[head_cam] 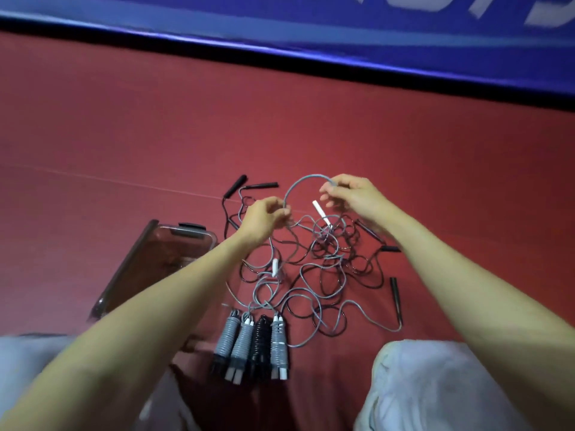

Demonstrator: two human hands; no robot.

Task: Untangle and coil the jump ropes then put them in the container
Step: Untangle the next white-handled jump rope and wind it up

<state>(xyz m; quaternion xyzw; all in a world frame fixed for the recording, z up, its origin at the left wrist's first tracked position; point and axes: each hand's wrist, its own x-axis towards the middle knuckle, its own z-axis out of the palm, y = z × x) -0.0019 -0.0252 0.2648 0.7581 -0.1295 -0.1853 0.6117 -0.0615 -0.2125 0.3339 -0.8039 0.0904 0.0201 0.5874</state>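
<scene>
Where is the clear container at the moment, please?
In the head view, the clear container sits on the red floor at the left, partly under the left forearm, left of the tangled ropes and the coiled ropes.

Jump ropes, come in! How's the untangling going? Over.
Pinching one grey rope: left hand, right hand; loop lifted. Four coiled ropes lie outside the container. In the tangle, black ropes cross it.
</scene>
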